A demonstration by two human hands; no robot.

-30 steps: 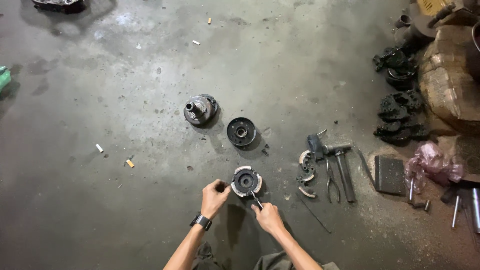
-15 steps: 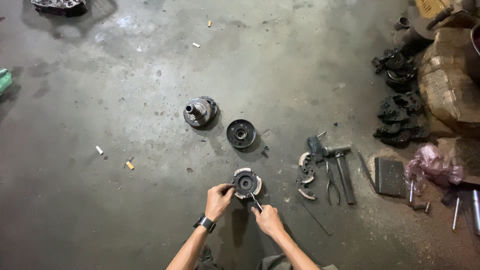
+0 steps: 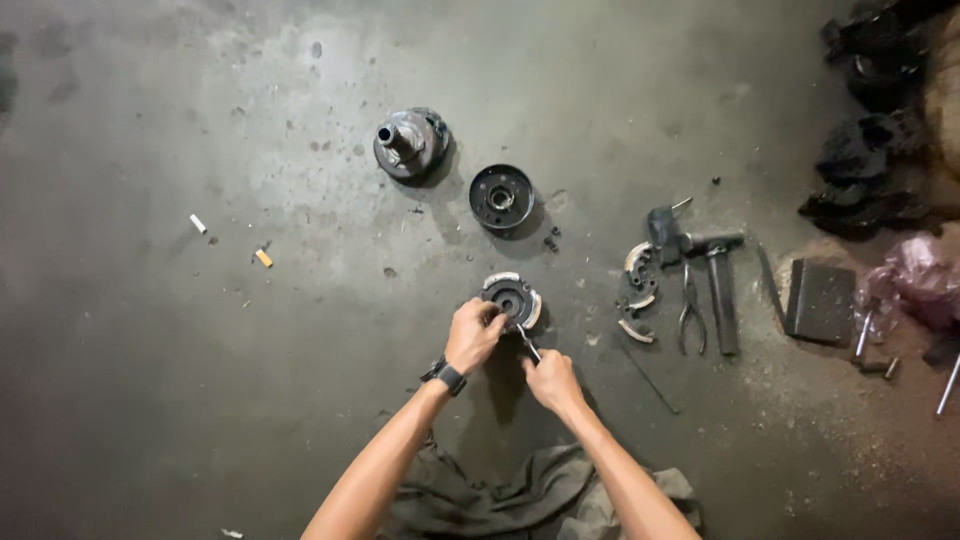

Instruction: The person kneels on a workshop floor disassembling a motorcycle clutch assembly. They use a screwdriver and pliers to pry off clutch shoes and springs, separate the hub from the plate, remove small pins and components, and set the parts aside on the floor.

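On the concrete floor lies a round clutch assembly (image 3: 512, 298) with pale shoes around its rim. My left hand (image 3: 472, 335) grips its near-left edge; a dark watch sits on that wrist. My right hand (image 3: 551, 380) holds a thin dark tool (image 3: 527, 343) whose tip reaches the assembly's near side. Farther off stand a metal hub with a shaft (image 3: 408, 143) and a dark round plate (image 3: 501, 196).
To the right lie loose curved shoes (image 3: 636, 292), pliers (image 3: 689, 312), a hammer (image 3: 718, 280), a dark flat block (image 3: 820, 300) and a pink bag (image 3: 915, 282). Black parts (image 3: 865, 170) pile at the far right. Small litter (image 3: 262, 257) dots the left floor.
The view has shifted slightly. My left hand has closed in onto the assembly's edge; my right hand keeps the tool at it.
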